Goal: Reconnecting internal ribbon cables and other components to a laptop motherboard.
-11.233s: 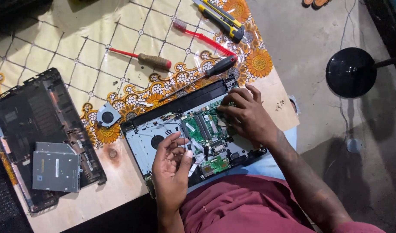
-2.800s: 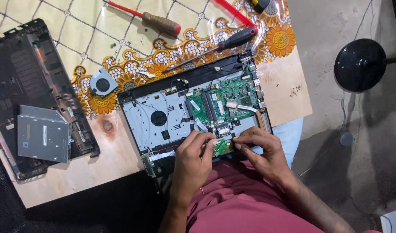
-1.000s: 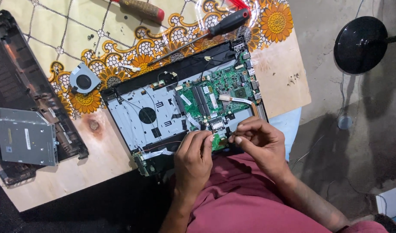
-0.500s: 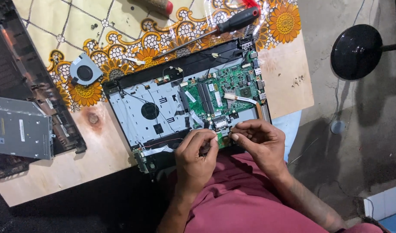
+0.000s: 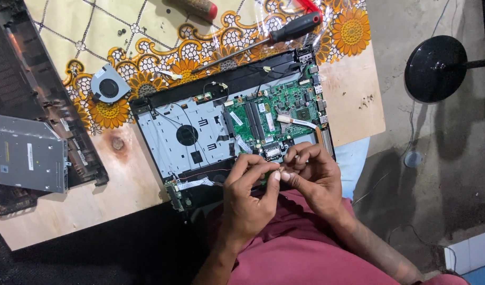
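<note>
Head view: looks straight down on a pale wooden table (image 5: 358, 105) with a yellow plastic cloth printed with orange flowers (image 5: 147, 31) over its far part.
Opened laptop: a laptop base with its cover off (image 5: 200, 132) lies slanted at the near table edge, right in front of the person, so both hands reach it without stretching.
Green circuit board: the green mainboard (image 5: 284, 108) fills the right half of the base; a bare silver metal plate (image 5: 173, 126) fills the left half.
Left hand: the left hand (image 5: 247, 195) is at the near edge of the board, thumb and forefinger closed to a narrow pinch.
Right hand: the right hand (image 5: 311, 174) meets it fingertip to fingertip, also in a narrow pinch; between them seems to be a very small part, too small to tell what, held just above the board's near edge.
Why held so: both wrists sit low over the lap, in my judgement to steady fine work.
Small fan: a round grey cooling fan (image 5: 109, 88) lies apart on the cloth, left of the base.
Drive: a flat grey metal disc drive (image 5: 28, 158) rests on the black plastic bottom cover (image 5: 20, 89) at the left edge.
Tools: a black-handled screwdriver (image 5: 269, 39) lies just beyond the base, a red and brown handle (image 5: 197, 7) further off.
Floor: a black round stand base (image 5: 435, 68) on grey concrete, right.
</note>
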